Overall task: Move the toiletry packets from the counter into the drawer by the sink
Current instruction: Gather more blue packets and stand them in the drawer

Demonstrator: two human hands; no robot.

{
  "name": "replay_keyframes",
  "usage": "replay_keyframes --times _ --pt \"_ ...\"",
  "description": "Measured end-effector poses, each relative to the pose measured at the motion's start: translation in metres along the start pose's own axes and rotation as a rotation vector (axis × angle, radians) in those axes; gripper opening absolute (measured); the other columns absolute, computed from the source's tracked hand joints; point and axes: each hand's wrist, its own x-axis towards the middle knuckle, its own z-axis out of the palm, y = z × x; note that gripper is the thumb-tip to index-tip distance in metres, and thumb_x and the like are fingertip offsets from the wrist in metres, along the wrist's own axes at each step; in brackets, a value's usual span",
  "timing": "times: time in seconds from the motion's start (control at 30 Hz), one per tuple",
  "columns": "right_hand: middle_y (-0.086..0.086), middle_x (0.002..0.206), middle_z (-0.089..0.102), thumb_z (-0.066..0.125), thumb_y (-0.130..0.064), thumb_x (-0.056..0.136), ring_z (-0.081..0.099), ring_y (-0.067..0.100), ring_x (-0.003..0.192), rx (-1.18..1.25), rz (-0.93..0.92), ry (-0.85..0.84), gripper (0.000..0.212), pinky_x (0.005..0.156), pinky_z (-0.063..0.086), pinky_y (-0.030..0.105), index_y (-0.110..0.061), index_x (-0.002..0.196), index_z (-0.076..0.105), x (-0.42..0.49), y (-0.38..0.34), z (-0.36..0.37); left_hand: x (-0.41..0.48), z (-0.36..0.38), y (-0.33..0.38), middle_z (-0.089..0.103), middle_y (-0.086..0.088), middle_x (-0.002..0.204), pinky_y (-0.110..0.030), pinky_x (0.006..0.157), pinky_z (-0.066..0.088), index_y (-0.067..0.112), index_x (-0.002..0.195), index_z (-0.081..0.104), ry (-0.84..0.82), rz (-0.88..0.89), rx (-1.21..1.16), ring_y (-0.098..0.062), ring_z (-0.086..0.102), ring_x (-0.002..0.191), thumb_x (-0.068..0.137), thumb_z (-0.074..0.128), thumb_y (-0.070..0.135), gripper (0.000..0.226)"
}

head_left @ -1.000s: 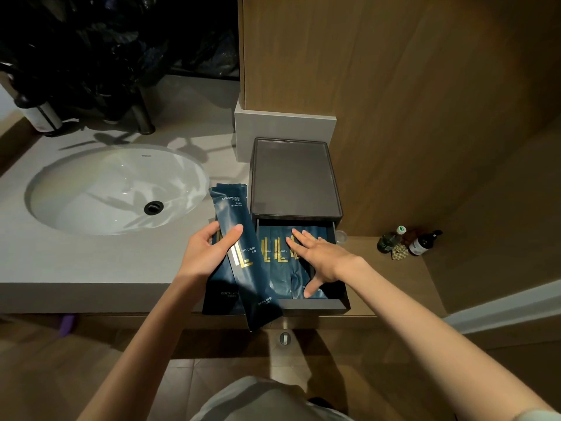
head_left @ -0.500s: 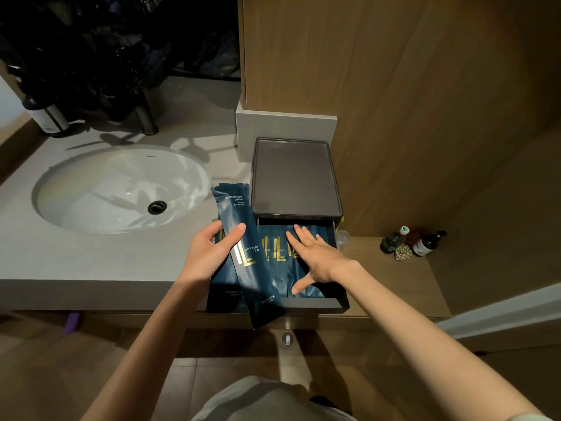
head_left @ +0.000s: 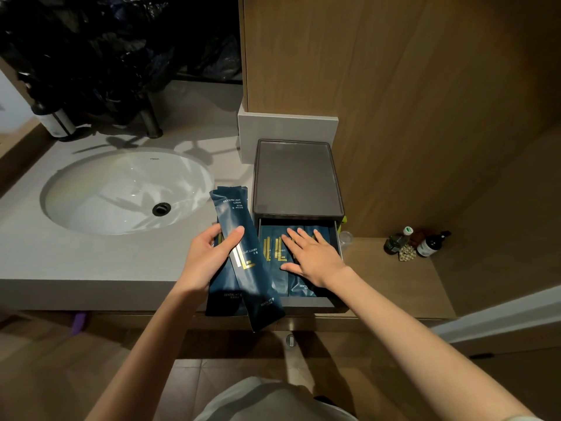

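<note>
My left hand (head_left: 209,258) grips a bunch of long dark-blue toiletry packets (head_left: 239,238) with gold lettering, held lengthwise just left of the drawer, their lower ends hanging past the counter edge. The dark drawer (head_left: 309,302) of a small countertop box stands pulled out. Several more blue packets (head_left: 273,262) lie side by side inside it. My right hand (head_left: 312,256) lies flat on those packets, fingers straight and spread, covering the right ones.
The drawer box's lid (head_left: 296,177) sits against a wooden wall panel. A white oval sink (head_left: 121,192) fills the grey counter (head_left: 45,256) to the left. Small bottles (head_left: 416,243) stand on a wooden ledge at the right. Dark foliage hangs behind the sink.
My right hand has slid a little deeper into the drawer and flattened over the packets. The left hand keeps its hold on the packets, almost unmoved.
</note>
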Motion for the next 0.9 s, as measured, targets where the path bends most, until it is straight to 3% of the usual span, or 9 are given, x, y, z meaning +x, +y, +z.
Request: replay_keyframes --times 0.27,0.4,0.5,0.6,0.67,0.73,0.8,0.9 --pt "0.008 0.162 -0.004 0.018 -0.061 0.095 0.0 0.023 0.15 -0.024 0.154 0.004 0.078 0.121 -0.001 0.041 -0.013 0.153 -0.002 0.004 -0.015 0.009 -0.001 0.0 -0.003 0.073 0.0 0.105 -0.045 0.097 0.05 0.019 0.109 0.069 -0.012 0.001 0.02 -0.021 0.067 0.102 0.087 0.066 0.029 0.024" --pt "0.009 0.162 -0.004 0.015 -0.056 0.098 -0.001 0.024 0.15 0.014 0.184 -0.013 0.073 0.121 0.0 0.04 -0.012 0.153 -0.001 0.007 -0.02 0.007 -0.001 0.002 -0.002 0.074 0.001 0.103 -0.041 0.094 0.052 0.02 0.107 0.069 -0.031 0.002 0.005 -0.019 0.068 0.1 0.088 0.065 0.027 0.02" --pt "0.009 0.162 0.0 0.019 -0.047 0.102 0.002 0.024 0.15 0.132 0.169 -0.012 0.064 0.121 0.002 0.04 -0.011 0.153 0.004 0.003 -0.018 -0.001 -0.001 0.004 -0.001 0.074 0.0 0.102 -0.035 0.089 0.054 0.017 0.106 0.069 -0.043 0.004 -0.018 -0.021 0.069 0.099 0.089 0.064 0.023 0.019" --pt "0.007 0.16 0.018 0.03 -0.035 0.103 0.018 0.023 0.148 0.415 0.132 0.094 0.054 0.12 0.014 0.039 -0.013 0.152 0.021 -0.009 -0.015 -0.015 0.001 0.004 -0.001 0.074 0.0 0.103 -0.039 0.093 0.052 0.018 0.106 0.07 -0.037 0.012 -0.009 -0.021 0.068 0.102 0.088 0.065 0.026 0.02" --pt "0.003 0.148 0.044 0.037 -0.032 0.101 0.042 0.018 0.134 0.626 0.144 0.271 0.044 0.112 0.034 0.035 -0.019 0.144 0.041 -0.023 -0.017 -0.026 0.002 0.004 0.0 0.074 -0.001 0.102 -0.035 0.087 0.054 0.018 0.107 0.069 -0.036 0.007 -0.02 -0.021 0.069 0.099 0.089 0.065 0.026 0.02" --pt "-0.004 0.12 0.066 0.045 -0.031 0.099 0.06 0.007 0.101 0.819 0.165 0.403 0.032 0.089 0.047 0.026 -0.023 0.126 0.06 -0.039 -0.024 -0.036 0.001 0.007 0.002 0.074 -0.002 0.101 -0.029 0.079 0.056 0.017 0.107 0.069 -0.047 0.001 -0.038 -0.02 0.07 0.095 0.089 0.064 0.025 0.02" --pt "-0.01 0.1 0.071 0.052 -0.033 0.095 0.062 0.002 0.087 0.992 0.176 0.412 0.024 0.076 0.046 0.02 -0.024 0.109 0.069 -0.053 -0.032 -0.045 0.001 0.01 0.003 0.074 -0.001 0.101 -0.027 0.08 0.055 0.018 0.105 0.069 -0.049 0.018 -0.033 -0.017 0.07 0.095 0.089 0.064 0.026 0.018" --pt "-0.009 0.089 0.072 0.059 -0.035 0.09 0.065 0.008 0.087 1.147 0.179 0.367 0.018 0.08 0.05 0.023 -0.024 0.098 0.071 -0.062 -0.04 -0.05 -0.001 0.018 0.006 0.074 0.002 0.1 -0.015 0.07 0.053 0.019 0.106 0.069 -0.074 0.035 -0.039 -0.008 0.07 0.088 0.089 0.064 0.025 0.019"
